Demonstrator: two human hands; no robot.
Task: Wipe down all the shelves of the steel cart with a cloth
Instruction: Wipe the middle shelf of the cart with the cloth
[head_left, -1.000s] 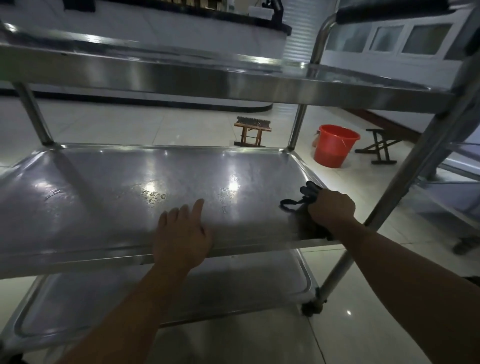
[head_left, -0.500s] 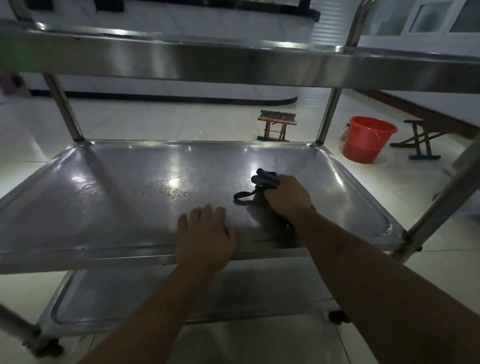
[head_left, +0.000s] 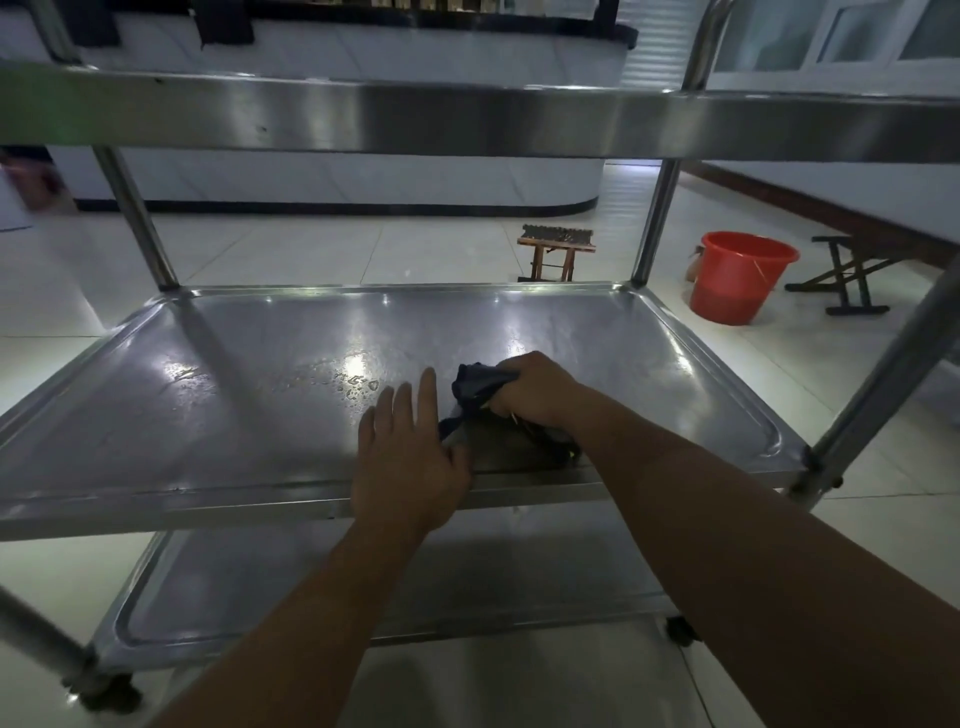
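A dark cloth (head_left: 475, 387) is bunched near the front edge of the middle shelf (head_left: 234, 395), gripped by the right hand (head_left: 535, 387). Just left, the left hand (head_left: 408, 457) is laid flat, fingers spread, touching its trailing end.

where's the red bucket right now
The red bucket stands on the tiled floor at the right of the head view, beyond the cart's far right post, between a small wooden stool and a folding black stand.

Left hand (head_left: 410, 457) flat, fingers straight; right hand (head_left: 535, 387) apparently fisted.
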